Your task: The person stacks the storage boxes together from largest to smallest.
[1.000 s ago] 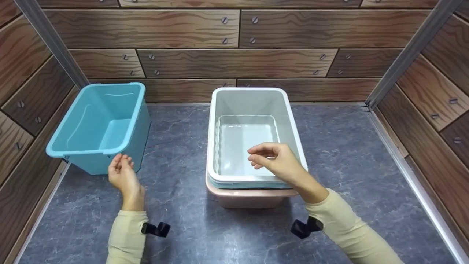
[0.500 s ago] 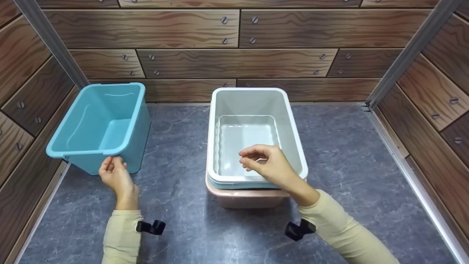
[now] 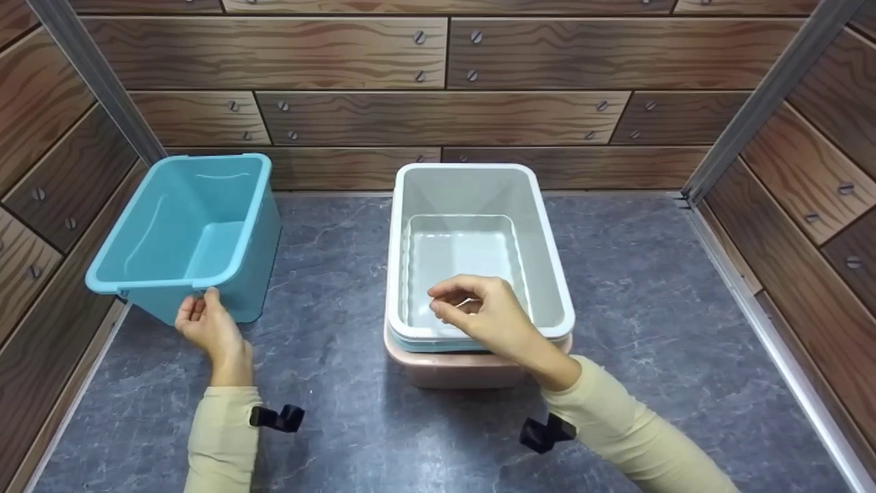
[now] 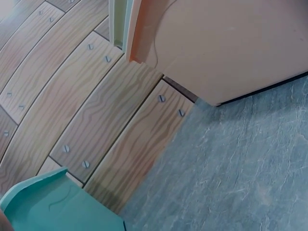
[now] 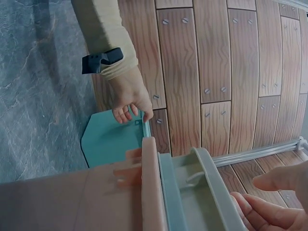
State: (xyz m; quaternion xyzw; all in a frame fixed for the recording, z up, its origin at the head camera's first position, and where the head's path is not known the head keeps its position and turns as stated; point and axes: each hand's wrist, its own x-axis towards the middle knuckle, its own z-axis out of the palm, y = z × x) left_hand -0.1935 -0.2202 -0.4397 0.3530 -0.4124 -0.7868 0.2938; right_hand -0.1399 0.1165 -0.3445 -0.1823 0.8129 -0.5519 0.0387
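My left hand (image 3: 212, 332) is at the near side of a turquoise bin (image 3: 154, 284), loosely curled fingers low against its front wall, thumb tip just below the rim. The right wrist view shows that same left hand (image 5: 132, 94) right at the rim. Farther right, a white bin (image 3: 465, 167) sits nested in a light blue bin (image 3: 431, 347) and a pink bin (image 3: 455, 375). My right hand (image 3: 489, 311) hovers over the near end of this stack, fingers and thumb bent with a gap between them, holding nothing. Its fingertips show close to the white rim (image 5: 215, 190) in the right wrist view.
Dark grey marbled floor (image 3: 335, 294) lies between the turquoise bin and the stack. Wood-patterned walls (image 3: 438, 120) close off the back and both sides, with metal posts (image 3: 773, 96) at the corners. A dark wrist camera (image 3: 277, 418) sits on each sleeve.
My left hand has slid left along the front of the turquoise bin. My right hand has moved left and slightly nearer over the white bin. The bins have stayed put.
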